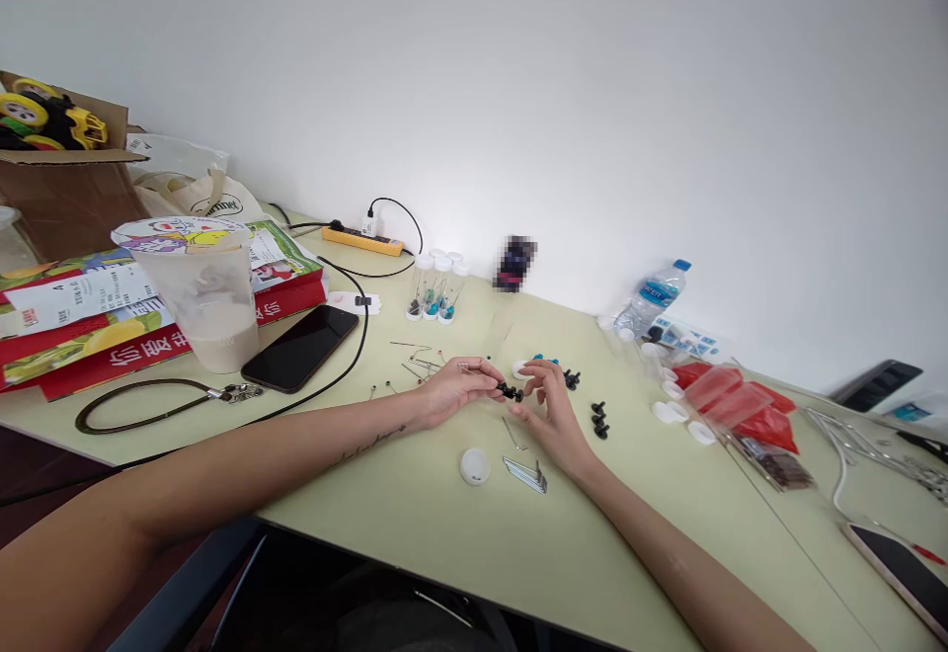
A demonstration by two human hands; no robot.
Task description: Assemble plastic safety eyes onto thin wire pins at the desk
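My left hand is closed on a small black knobbed part, pinched at the fingertips. A thin metal wire also seems to lie across these fingers. Beside it, my right hand curves its thumb and fingers around the part's free end, with a gap between them; I cannot tell whether they touch it. Below the hands lie a bent hex key, several metal hex keys and a white round cap. More black parts rest right of my right hand, and teal pieces lie behind it.
Clear tubes with white caps stand at the back. Left are thin metal pins, a phone, a cup and a black cable. Right are a water bottle, red bags and another phone.
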